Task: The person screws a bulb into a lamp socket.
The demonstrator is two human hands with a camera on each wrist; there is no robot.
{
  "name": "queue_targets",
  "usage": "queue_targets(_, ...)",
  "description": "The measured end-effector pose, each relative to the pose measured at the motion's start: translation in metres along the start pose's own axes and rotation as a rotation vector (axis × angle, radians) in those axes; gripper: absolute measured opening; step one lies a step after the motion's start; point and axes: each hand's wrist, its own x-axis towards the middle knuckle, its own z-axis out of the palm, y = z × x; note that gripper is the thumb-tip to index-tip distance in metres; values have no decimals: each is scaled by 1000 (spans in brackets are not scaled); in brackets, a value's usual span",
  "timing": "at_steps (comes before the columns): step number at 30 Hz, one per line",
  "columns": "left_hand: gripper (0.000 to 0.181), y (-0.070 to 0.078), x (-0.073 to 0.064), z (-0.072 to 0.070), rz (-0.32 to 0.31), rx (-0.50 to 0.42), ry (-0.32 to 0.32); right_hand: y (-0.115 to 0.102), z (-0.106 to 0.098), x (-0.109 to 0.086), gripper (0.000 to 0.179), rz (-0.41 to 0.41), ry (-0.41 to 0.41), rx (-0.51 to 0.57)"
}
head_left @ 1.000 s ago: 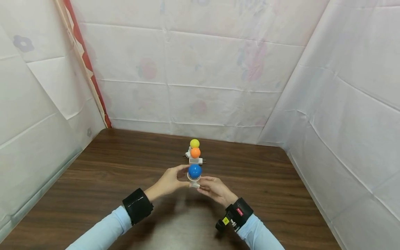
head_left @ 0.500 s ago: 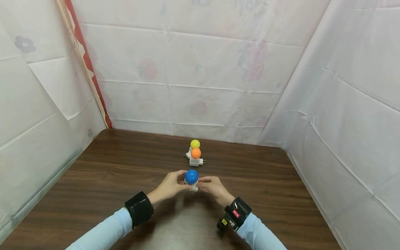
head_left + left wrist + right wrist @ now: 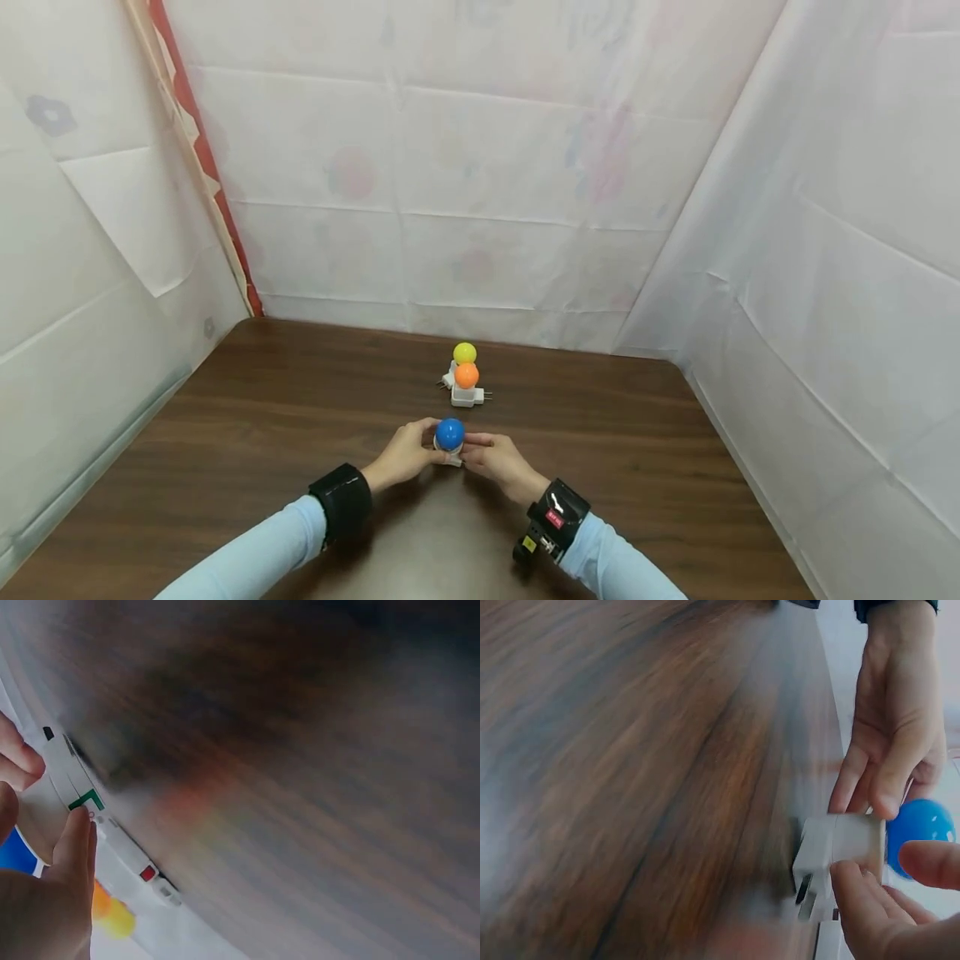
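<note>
A blue light bulb (image 3: 450,434) sits upright in a white plug-in lamp holder (image 3: 855,838), close over the table. From its left, my left hand (image 3: 407,454) grips the holder, thumb in front and fingers behind. On the other side, my right hand (image 3: 502,463) holds the holder with its fingertips, one finger near the bulb in the right wrist view. Metal prongs (image 3: 804,888) stick out from the holder's base. Beyond the hands stand an orange bulb (image 3: 467,375) and a yellow bulb (image 3: 465,353), each in a white holder, one behind the other.
The dark wood table (image 3: 300,392) runs back to a pale printed sheet (image 3: 480,183). More white sheeting (image 3: 825,292) hangs along both sides. Black bands with cameras are strapped round both wrists.
Both hands have brought the blue bulb and its holder toward me, slightly left and lower, widening the gap to the orange bulb. The orange and yellow bulbs stay in place.
</note>
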Motion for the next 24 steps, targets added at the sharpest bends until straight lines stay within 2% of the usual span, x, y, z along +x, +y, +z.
queue_targets(7, 50, -9, 11, 6, -48, -26, 25, 4, -1, 11, 41, 41, 4, 59)
queue_targets(11, 47, -13, 25, 7, -54, -43, 20, 2, -3, 21, 42, 35, 25, 74)
queue_targets(17, 49, -11, 43, 5, -78, -60, 26, -5, -6, 35, 46, 27, 69, 93)
queue_targets(21, 52, -12, 47, 6, -106, -59, 26, -4, -8, 39, 47, 35, 76, 107)
queue_targets(24, 55, -14, 46, 6, -96, -66, 18, 0, -12, 37, 47, 30, 58, 101)
